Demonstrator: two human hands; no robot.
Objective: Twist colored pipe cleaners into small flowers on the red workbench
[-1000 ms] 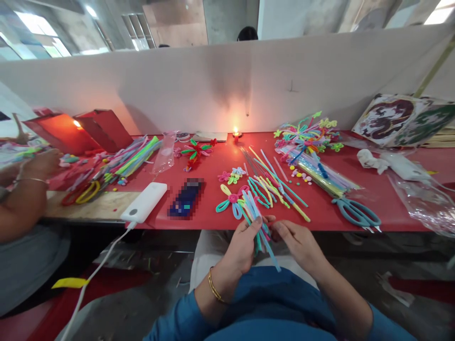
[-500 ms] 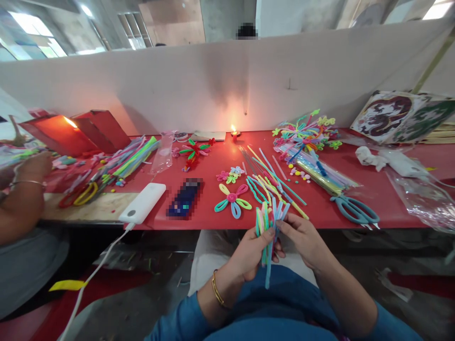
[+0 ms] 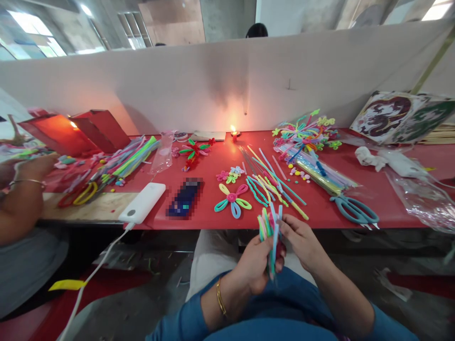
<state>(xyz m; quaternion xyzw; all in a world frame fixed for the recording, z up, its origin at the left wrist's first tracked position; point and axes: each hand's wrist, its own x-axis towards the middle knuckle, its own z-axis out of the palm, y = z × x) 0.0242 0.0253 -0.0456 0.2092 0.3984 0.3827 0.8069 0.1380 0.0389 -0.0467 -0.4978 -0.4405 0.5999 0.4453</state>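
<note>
Over my lap, just off the table's front edge, my left hand [image 3: 255, 261] is closed round a bundle of pipe cleaners [image 3: 265, 226] in green, yellow, pink and pale blue. My right hand [image 3: 300, 239] pinches pale-blue pipe cleaners at the bundle's right side; some of its fingertips are hidden behind it. Beyond my hands lies a pipe-cleaner flower [image 3: 232, 198] with looped petals and a pink centre. Loose pipe cleaners [image 3: 272, 182] are spread to its right. Small pink and yellow flowers [image 3: 231, 175] sit behind it.
A lit candle [image 3: 233, 135] burns by the white partition [image 3: 170, 90]. Teal scissors [image 3: 355, 208] and a heap of pipe-cleaner flowers [image 3: 305, 132] are on the right. Left are a phone [image 3: 185, 199], a white power bank [image 3: 142, 203] with cable, and a person's arm [image 3: 26, 184].
The bundle has shifted slightly right and down with my left hand. Pale-blue pieces in it have changed position. The co-worker's hand on the left has moved a little right.
</note>
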